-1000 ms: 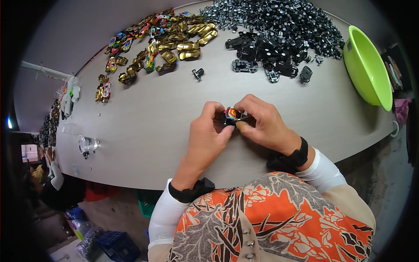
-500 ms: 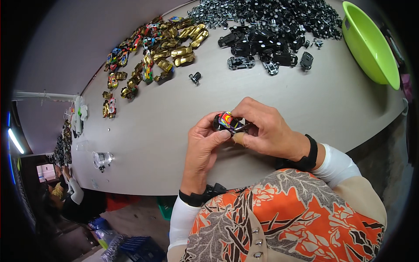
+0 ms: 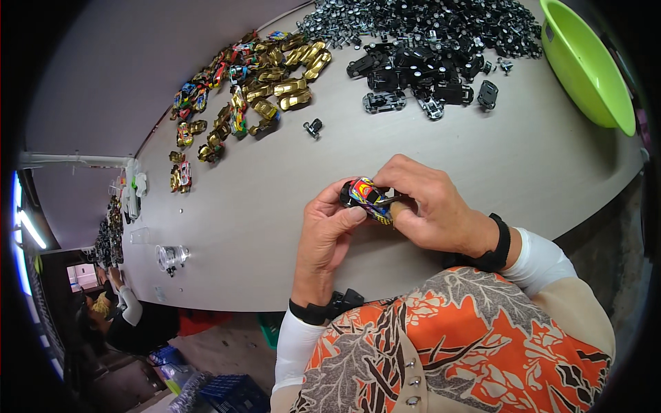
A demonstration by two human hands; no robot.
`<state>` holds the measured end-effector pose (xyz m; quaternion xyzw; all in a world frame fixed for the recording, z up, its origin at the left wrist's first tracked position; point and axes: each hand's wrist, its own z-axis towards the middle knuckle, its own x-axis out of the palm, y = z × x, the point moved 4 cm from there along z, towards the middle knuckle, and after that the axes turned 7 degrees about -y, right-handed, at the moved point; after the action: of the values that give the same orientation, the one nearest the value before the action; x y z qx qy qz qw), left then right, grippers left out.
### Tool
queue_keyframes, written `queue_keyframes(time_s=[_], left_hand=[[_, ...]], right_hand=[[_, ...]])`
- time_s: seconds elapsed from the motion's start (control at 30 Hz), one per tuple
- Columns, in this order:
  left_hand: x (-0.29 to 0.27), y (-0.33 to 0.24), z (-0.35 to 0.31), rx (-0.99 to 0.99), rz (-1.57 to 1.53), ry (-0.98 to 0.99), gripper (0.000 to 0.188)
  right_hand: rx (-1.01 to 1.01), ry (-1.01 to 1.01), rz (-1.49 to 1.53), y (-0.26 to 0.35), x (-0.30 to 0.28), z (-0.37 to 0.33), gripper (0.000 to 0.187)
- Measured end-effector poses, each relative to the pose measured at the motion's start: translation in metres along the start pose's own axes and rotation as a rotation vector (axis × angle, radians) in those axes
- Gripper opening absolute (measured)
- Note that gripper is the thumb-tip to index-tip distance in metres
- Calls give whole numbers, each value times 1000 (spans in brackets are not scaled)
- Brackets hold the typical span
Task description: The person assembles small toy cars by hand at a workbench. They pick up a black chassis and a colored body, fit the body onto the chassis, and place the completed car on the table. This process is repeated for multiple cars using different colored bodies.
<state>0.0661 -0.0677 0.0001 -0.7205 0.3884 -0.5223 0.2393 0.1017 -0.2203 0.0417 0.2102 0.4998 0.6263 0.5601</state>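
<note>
Over the near part of the table, both my hands hold one small toy car [image 3: 367, 193] with a colourful red, yellow and blue body and black parts at its left end. The thumb and fingers of my left hand [image 3: 322, 230] are closed round that left end. My right hand [image 3: 435, 210] pinches the other end, where a dark part shows between finger and thumb; my fingers hide its shape. Beyond my hands, a single wheel set [image 3: 313, 128] lies apart on the tabletop [image 3: 241, 206].
Gold and coloured car bodies [image 3: 292, 87] spread over the far left. Black car bases [image 3: 413, 76] and a heap of wheel sets [image 3: 441, 20] lie at the back. A lime green basin [image 3: 585, 69] stands far right, a clear cup [image 3: 171, 257] left. Another person [image 3: 141, 323] sits at lower left.
The toy car is tilted so more of its colourful body shows. My right thumb and fingers have shifted slightly on its end. The whole view has moved a little.
</note>
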Motion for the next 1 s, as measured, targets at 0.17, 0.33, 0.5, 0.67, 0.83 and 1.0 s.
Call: queue_keyframes(time_s=[0.17,0.33,0.5,0.67,0.83,1.0], left_hand=[[0,-4,8,-9,50,33,40],[10,-9,26,-20,16,61,37],[8,-6,33,-18,-92,93,40],[4,-5,34,-21,-128,95,41],[7,-7,32,-13,-129,89,42],[6,-6,31,-37,-118,93,43]], right_hand=[[145,13,21,5,-5,3,26],[480,-42,299,-12,-15,8,25],[415,-163,528,-19,-23,16,26],[371,-146,465,-16,-12,9,33],[314,-205,366,-19,-10,8,32],[303,-176,306,-18,-6,7,30]])
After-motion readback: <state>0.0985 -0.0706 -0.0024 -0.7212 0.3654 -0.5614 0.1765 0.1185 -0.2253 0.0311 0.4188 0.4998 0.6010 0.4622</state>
